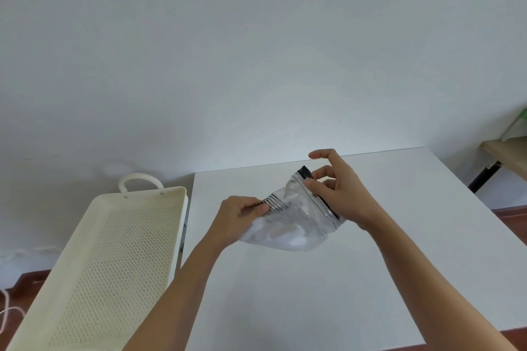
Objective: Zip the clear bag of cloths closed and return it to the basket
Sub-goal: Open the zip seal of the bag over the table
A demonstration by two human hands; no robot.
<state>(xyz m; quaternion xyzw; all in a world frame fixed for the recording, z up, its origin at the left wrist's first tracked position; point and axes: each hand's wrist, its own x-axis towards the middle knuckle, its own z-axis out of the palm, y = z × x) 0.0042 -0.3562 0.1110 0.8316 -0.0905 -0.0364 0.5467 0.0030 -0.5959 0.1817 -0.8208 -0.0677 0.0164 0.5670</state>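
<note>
**Zip could skip if that bag bunches**

Clear plastic bag of white cloths sits on the white counter, right of the cream perforated basket. Left hand pinches its corner, right hand pinches the black zip strip. Bulging cloth may jam the track.

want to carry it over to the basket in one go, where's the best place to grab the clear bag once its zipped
Probably the black zip strip along the clear bag, taken from the right, where the right hand already pinches it. That edge looks stiffest; the body is soft and bulges with cloths. The left hand grips the opposite corner. The basket sits lower left.
</note>
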